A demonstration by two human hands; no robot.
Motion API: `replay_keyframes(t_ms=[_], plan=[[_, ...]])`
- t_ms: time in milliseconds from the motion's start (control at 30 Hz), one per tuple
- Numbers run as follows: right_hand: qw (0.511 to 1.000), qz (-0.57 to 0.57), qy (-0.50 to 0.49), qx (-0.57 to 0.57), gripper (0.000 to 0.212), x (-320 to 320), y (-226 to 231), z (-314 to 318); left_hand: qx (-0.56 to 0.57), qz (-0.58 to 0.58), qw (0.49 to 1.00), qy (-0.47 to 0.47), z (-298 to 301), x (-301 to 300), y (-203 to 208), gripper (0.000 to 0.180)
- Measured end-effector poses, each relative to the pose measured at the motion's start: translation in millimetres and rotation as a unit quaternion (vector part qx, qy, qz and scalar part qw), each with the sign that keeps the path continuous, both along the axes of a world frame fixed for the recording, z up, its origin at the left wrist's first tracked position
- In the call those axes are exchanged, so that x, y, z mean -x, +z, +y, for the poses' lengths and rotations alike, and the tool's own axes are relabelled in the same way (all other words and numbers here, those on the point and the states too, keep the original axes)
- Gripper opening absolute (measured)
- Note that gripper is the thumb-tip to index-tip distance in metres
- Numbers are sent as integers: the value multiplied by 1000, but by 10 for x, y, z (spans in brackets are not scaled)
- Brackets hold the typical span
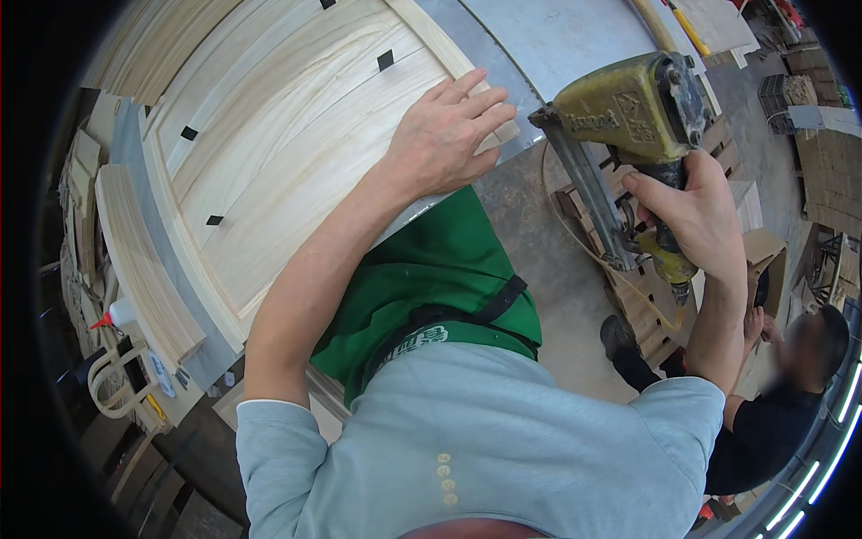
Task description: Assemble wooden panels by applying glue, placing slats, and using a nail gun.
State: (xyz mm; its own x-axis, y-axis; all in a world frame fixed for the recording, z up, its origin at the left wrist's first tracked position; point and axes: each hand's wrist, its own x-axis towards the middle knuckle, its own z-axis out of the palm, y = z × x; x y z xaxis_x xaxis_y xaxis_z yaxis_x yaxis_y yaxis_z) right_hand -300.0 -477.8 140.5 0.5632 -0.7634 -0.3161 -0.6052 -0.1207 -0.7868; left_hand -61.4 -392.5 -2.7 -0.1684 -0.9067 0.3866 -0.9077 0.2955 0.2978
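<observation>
My left hand [444,136] lies over the right-hand corner of a pale wooden framed panel [314,148]. Its fingers are spread across the frame strip. Several small black squares sit along the panel's board joints. In my right hand [699,216] is a worn olive-yellow nail gun [620,101], my fingers wrapped round its dark grip. The gun is off to the right of the panel, apart from it, and its nose is near the panel's corner. A thin hose hangs below the gun. Whether a finger is on the trigger is hidden.
Wood strips are stacked on the left of the grey metal table [530,40], near a white glue bottle with a red tip [113,314]. A hammer [654,25] lies at the far right. Beyond stand pallets [620,287], a cardboard box [763,256] and another person [777,422].
</observation>
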Motion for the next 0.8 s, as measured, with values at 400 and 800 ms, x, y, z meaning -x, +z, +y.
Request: replay_keyframes(t_ms=[400,800], plan=[[999,44,25,2,24,-113,-32,8,-7,32,999,3,-2,-18,-13,46],[990,55,103,80,23,-289,-91,52,15,61,998,-7,-33,-42,-86,40]])
